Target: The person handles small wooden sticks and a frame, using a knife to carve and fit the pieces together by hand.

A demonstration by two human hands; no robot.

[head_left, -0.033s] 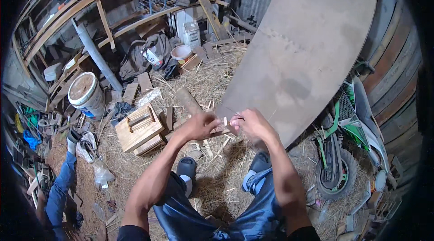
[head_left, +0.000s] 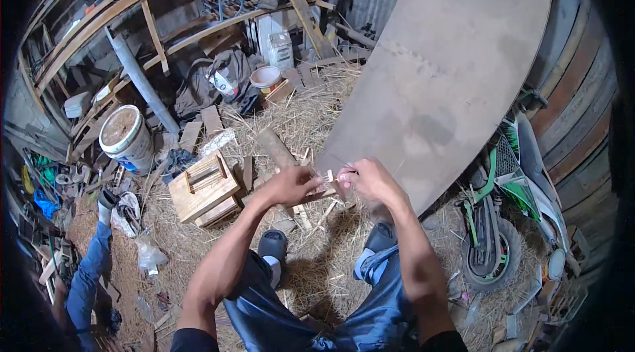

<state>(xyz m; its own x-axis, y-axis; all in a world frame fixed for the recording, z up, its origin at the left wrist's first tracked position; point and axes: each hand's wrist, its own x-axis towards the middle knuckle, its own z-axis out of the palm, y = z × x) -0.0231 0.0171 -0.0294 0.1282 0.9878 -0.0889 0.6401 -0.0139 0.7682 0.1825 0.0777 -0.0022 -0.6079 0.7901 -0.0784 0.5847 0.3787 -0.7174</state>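
Note:
In front of my knees my two hands are close together above the straw. My left hand [head_left: 296, 185] is closed, its thumb and fingers pinching at a small light wooden piece [head_left: 330, 175]. My right hand [head_left: 370, 181] pinches beside the piece's other side; a thin dark strand, perhaps wire, sticks out from its fingertips toward the left. What lies inside the right fingers is too small to make out fully. Just under the hands runs a short wooden strip [head_left: 322, 195]. Left of them rests a wooden box [head_left: 202, 195] with slats on top.
A large grey-brown board [head_left: 456, 74] leans at the right, beside a green and white motorbike [head_left: 506, 220]. A white bucket [head_left: 126, 137] stands at the left, and a log [head_left: 274, 147] lies beyond my left hand. Another person's leg [head_left: 89, 276] reaches in at the lower left.
My right fingertips have shifted very slightly, and the thin dark strand shows more clearly. All else looks the same.

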